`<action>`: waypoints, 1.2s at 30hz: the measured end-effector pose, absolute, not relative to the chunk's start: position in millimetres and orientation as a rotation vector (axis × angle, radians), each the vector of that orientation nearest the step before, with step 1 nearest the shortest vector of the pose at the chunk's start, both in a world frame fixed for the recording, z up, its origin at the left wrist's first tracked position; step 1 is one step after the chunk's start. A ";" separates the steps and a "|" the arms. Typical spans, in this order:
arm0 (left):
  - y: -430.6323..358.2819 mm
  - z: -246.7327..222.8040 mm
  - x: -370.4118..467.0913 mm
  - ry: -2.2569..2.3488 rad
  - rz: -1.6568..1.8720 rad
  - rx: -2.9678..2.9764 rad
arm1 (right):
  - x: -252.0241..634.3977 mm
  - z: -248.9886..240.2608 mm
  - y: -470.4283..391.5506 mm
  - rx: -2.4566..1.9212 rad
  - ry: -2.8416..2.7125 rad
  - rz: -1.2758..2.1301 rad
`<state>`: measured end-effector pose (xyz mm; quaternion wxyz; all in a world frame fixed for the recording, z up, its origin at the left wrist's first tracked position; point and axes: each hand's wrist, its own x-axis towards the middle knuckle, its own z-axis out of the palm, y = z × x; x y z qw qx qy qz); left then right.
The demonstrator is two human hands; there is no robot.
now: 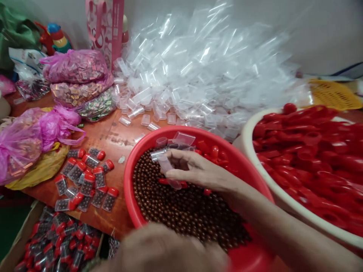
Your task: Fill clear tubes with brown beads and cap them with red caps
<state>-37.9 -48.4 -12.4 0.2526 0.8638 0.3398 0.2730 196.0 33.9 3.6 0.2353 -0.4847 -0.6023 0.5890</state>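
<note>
Over a red basin of small brown balls, my right hand pinches a clear plastic tube between thumb and fingers. Other clear tubes and red caps lie at the basin's far side, beyond the hand. My left hand is a blur at the bottom edge, in front of the basin's near rim; its fingers and anything in them cannot be made out.
A large heap of clear tubes stands behind. At right, a cream tub holds red caps. Filled red-capped tubes lie on the table; more fill a box below. Pink bags sit at left.
</note>
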 end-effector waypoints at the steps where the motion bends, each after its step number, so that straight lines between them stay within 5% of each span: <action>1: -43.3 -3.1 -33.8 0.942 0.801 2.335 | 197.4 0.5 28.3 -1.250 -1.524 1.717; 6: -11.3 8.6 -10.6 1.132 0.895 2.101 | 198.7 -17.4 5.6 -1.003 -1.087 1.992; 14: 12.0 -10.3 -0.4 0.793 0.860 1.887 | 195.2 -16.4 -16.6 -1.033 -1.086 2.122; 24: -2.6 -10.5 11.6 0.892 0.611 2.790 | 196.9 -1.1 -26.3 -1.394 -1.106 1.865; 36: 18.8 -2.2 21.0 0.679 0.769 2.595 | 210.0 1.2 -26.1 -1.251 -1.096 1.439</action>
